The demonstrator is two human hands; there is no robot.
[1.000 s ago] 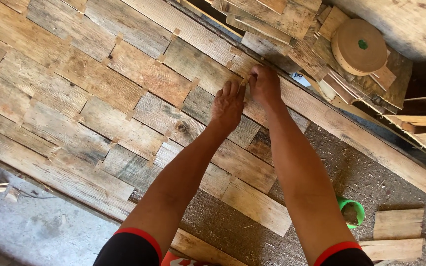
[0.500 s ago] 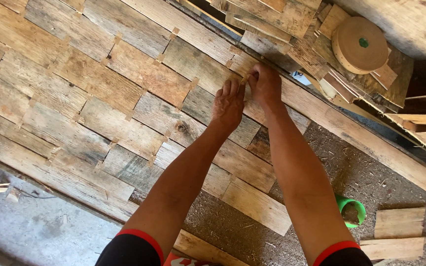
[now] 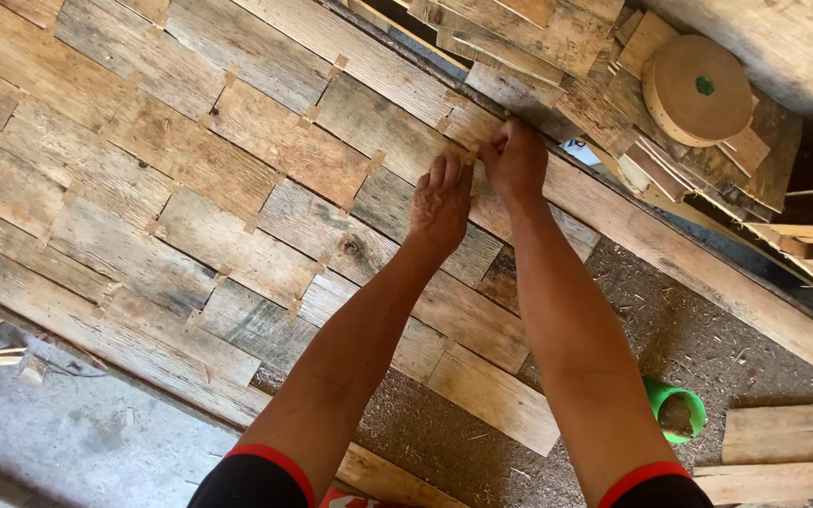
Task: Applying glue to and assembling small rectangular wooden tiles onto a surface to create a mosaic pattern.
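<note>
Wooden woven panel (image 3: 237,188) bears the flat, open left hand (image 3: 439,207); the right hand (image 3: 517,158) pinches a strip end, grip closed.

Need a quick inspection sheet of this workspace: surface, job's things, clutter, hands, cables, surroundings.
Surface: woven mat of thin wood strips on the ground, small tabs at the joints.
Job's things: strip edge under both hands.
Clutter: round tape roll, green cup, loose wood offcuts.
Hands: left hand flat on the mat; right hand pinching at the strip edge.
Cables: nothing seen.
Surroundings: long plank, sawdust-strewn ground.
</note>
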